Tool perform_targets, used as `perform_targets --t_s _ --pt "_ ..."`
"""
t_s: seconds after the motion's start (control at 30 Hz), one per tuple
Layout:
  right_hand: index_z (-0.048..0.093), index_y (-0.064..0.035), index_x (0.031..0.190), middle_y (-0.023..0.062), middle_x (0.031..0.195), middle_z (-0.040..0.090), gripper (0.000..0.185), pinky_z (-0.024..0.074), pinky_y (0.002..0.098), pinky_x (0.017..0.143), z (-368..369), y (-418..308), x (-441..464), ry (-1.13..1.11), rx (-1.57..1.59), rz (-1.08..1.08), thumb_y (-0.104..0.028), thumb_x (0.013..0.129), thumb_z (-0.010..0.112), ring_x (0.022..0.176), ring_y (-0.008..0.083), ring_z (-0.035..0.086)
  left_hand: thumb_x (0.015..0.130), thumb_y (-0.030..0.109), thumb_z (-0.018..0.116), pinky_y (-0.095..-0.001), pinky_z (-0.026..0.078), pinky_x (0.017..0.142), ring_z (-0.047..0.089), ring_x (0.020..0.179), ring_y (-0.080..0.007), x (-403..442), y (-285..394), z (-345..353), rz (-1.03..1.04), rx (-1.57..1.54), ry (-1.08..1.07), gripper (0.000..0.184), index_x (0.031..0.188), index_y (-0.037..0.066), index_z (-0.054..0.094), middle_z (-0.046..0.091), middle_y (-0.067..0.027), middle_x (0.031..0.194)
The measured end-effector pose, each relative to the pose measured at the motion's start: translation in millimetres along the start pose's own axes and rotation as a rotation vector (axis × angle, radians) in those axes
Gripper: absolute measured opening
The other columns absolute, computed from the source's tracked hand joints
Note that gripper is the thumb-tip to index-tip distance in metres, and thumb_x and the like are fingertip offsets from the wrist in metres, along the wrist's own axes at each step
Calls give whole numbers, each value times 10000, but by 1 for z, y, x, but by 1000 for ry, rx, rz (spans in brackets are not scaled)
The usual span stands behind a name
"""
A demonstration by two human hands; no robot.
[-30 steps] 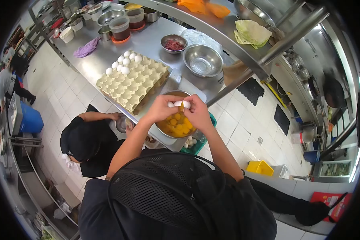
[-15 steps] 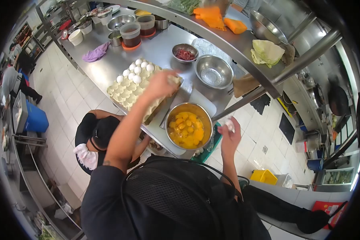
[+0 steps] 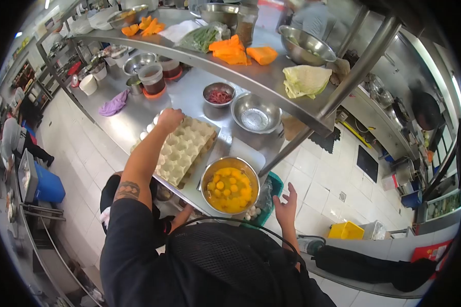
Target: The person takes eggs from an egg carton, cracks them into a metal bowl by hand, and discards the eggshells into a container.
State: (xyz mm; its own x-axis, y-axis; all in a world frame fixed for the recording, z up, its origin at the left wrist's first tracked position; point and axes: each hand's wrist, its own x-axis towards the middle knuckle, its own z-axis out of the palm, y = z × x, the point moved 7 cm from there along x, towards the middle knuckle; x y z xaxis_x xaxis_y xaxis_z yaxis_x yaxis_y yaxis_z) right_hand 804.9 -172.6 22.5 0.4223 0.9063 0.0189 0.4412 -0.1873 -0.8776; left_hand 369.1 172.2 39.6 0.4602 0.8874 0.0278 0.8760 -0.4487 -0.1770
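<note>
My left hand (image 3: 170,121) is at the far part of the cardboard egg tray (image 3: 182,153), its fingers curled down among white eggs (image 3: 144,134); whatever they grip is hidden under the hand. My right hand (image 3: 286,207) is empty, its fingers apart, just right of a green bin (image 3: 274,197) that has eggshells (image 3: 252,213) by it. Between the hands, a metal bowl (image 3: 204,190) of cracked eggs with many whole yolks sits near the counter's edge.
A steel shelf (image 3: 210,64) with orange pieces, cabbage (image 3: 306,81) and bowls crosses above the counter. Beyond the tray are an empty steel bowl (image 3: 256,113), a small bowl of red strips (image 3: 218,96) and a purple cloth (image 3: 113,104). A crouching person's arm (image 3: 181,219) shows below the counter.
Both hands were together over the bowl with a cracked egg, then parted. My left hand went to the eggs on the tray; my right hand moved right and let go of the shell.
</note>
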Motion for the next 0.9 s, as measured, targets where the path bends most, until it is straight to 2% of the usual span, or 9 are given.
perform_targets --t_s 0.13,0.27,0.43,0.53,0.6,0.67,0.73,0.8,0.9 --pt "413 -61 1500 148 1458 472 751 571 364 789 17 13 11 -46 21 -85 -63 834 759 1109 284 606 844 116 661 -429 553 892 666 1076 -304 8 -3 1 -29 100 -68 210 1042 149 726 666 -79 1134" --pt "470 -40 1450 133 1376 524 636 568 341 806 22 -33 14 -94 83 -151 -4 858 699 1087 243 612 883 138 620 -427 571 860 695 1034 -284 7 -11 -26 -35 116 -21 185 1028 131 735 676 -85 1119" --pt "480 -40 1445 134 1399 498 602 557 310 837 39 -73 13 -209 108 -268 15 874 663 1086 221 611 732 143 793 -428 560 874 703 1004 -324 -26 7 -90 -169 -798 397 437 1142 19 708 708 -158 1145" --pt "516 -78 1441 135 1386 497 591 552 359 874 49 -130 2 -221 209 -419 -24 877 684 1108 250 608 760 196 862 -329 535 912 657 1037 -169 -69 131 -92 0 -1232 124 567 1270 39 672 720 -75 1147" --pt "516 -53 1438 150 1472 436 601 543 342 886 61 -164 -11 -373 171 -522 13 857 653 1178 275 580 780 103 828 -284 536 862 644 996 -111 -106 215 -89 61 -1701 -320 481 1236 53 685 705 -22 1108" --pt "553 -48 1406 161 1450 462 564 525 369 935 69 -161 -7 -417 140 -599 17 853 641 1228 309 558 809 65 793 -259 536 765 642 882 -99 -121 264 -60 201 -1967 -350 419 1211 54 677 689 -7 1045" --pt "576 -36 1368 165 1391 514 522 509 370 971 78 -146 -2 -495 -17 -740 37 854 627 1227 329 567 829 37 765 -263 539 759 650 898 -115 -134 270 -56 -27 -2054 -432 443 1252 56 635 676 -26 1053" --pt "616 -33 1302 148 1310 568 439 508 340 968 75 -147 1 -511 22 -643 54 873 605 1201 294 588 851 2 723 -271 548 774 660 929 -131 -143 272 -51 -175 -2203 -229 482 1309 60 582 665 -47 1077" --pt "554 -2 1330 146 1291 562 388 515 330 937 52 -152 10 -258 285 -588 37 944 579 1118 250 611 879 -40 658 -254 538 794 656 956 -121 -146 275 -36 -189 -2085 -125 479 1336 54 552 666 -44 1097"
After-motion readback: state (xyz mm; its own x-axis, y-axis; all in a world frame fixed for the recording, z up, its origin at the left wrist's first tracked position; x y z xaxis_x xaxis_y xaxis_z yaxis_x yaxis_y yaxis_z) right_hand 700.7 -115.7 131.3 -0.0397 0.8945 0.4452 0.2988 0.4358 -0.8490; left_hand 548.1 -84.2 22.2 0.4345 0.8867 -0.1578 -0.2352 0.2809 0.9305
